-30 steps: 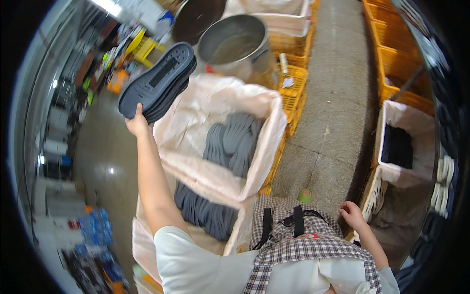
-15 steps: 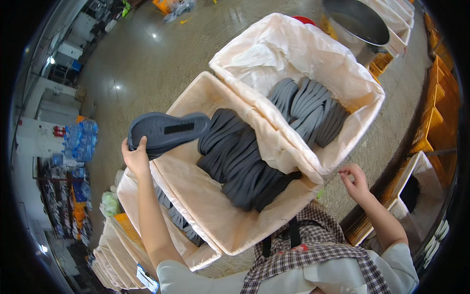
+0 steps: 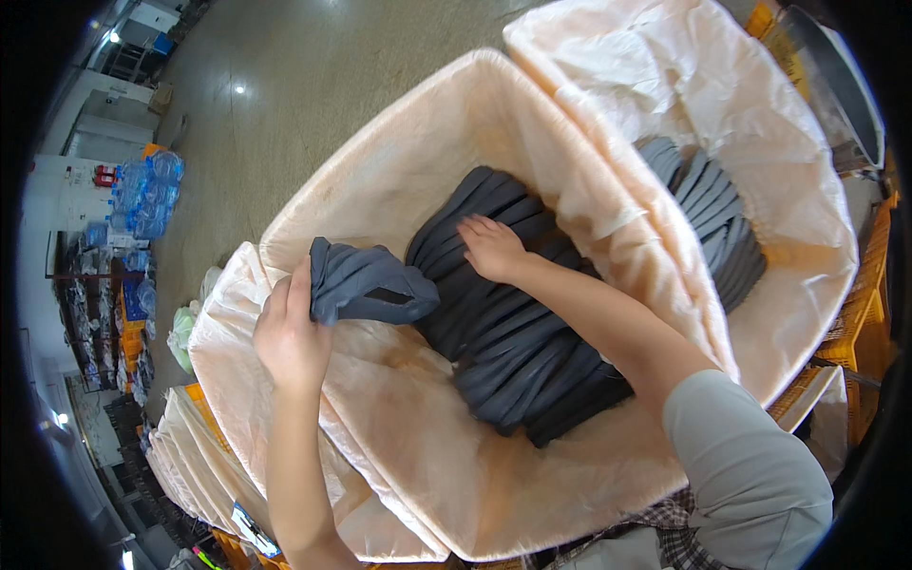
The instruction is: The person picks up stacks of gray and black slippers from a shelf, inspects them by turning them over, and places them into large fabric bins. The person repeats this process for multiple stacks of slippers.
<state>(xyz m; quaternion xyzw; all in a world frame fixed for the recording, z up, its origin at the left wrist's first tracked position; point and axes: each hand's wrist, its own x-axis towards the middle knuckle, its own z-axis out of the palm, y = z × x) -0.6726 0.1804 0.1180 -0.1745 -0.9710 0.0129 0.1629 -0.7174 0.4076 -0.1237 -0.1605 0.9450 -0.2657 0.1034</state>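
My left hand [image 3: 294, 328] grips a small stack of dark grey shoe soles [image 3: 366, 283], held above the left wall of a cloth-lined bin [image 3: 380, 180]. The heel ends sit in my fingers, and a dark slot shows in the outer sole. Inside that bin lie many dark soles [image 3: 518, 351], packed on edge in curved rows. My right hand [image 3: 491, 249] reaches over them and rests on the far rows with its fingers stretched out. Nothing shows in its grasp.
A second lined bin [image 3: 798, 123] with lighter grey soles [image 3: 712, 204] adjoins on the right. Another lined bin [image 3: 223, 351] stands at the left. Yellow crates [image 3: 864, 294] and a metal tub [image 3: 836, 85] are at the right; blue water bottles [image 3: 147, 195] stand far left.
My right hand has come from outside the bins onto the dark soles. The left hand has brought its soles nearer the bin and turned them. The view has shifted closer.
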